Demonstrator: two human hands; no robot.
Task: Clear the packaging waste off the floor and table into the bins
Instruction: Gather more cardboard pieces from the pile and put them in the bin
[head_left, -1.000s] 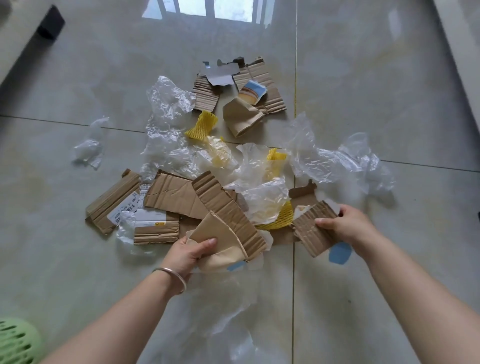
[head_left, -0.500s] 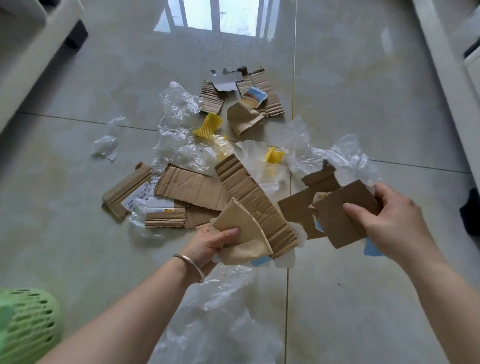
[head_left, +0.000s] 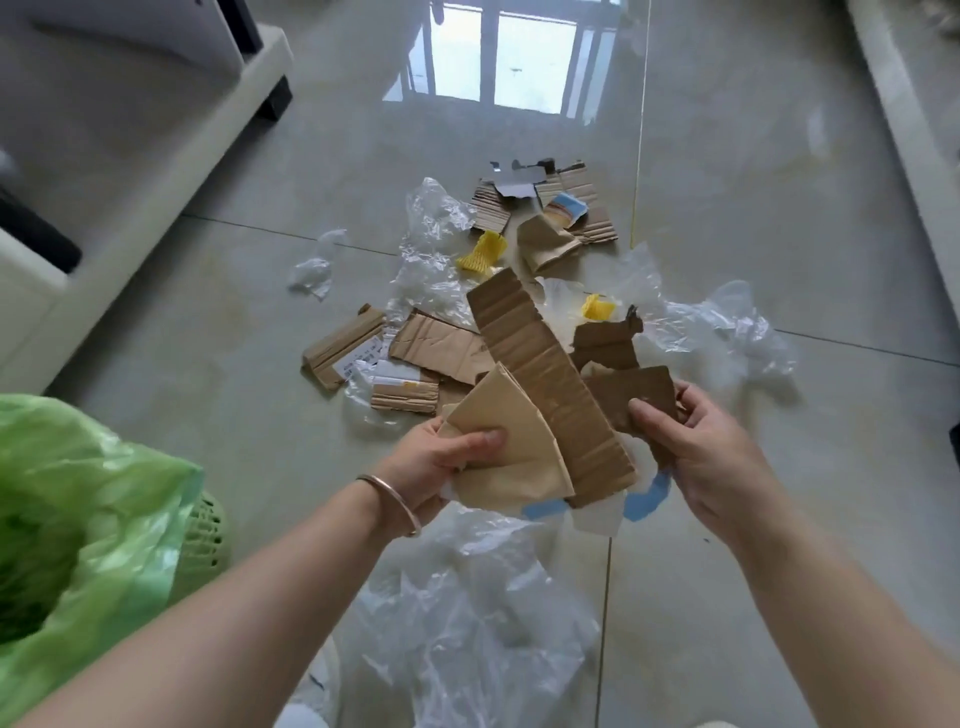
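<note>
My left hand (head_left: 441, 462) grips a bundle of cardboard (head_left: 540, 384): a long corrugated strip and a tan folded piece, held above the floor. Close beside it, my right hand (head_left: 696, 447) holds torn dark-brown cardboard scraps (head_left: 628, 395) that touch the bundle. More cardboard pieces (head_left: 436, 348), clear plastic film (head_left: 436, 244) and yellow foam netting (head_left: 485, 252) lie scattered on the tiled floor beyond. A green bin with a green plastic liner (head_left: 78, 519) stands at the lower left. Clear plastic (head_left: 467, 613) lies crumpled below my hands.
A pale sofa base (head_left: 156, 171) with dark feet runs along the left. A white ledge (head_left: 904, 119) borders the right side. Another cardboard heap (head_left: 566, 208) sits farther back, and crumpled plastic (head_left: 727, 332) lies to the right.
Both hands have lifted their cardboard higher and come together. The view has swung left, bringing the green lined bin and the sofa into sight.
</note>
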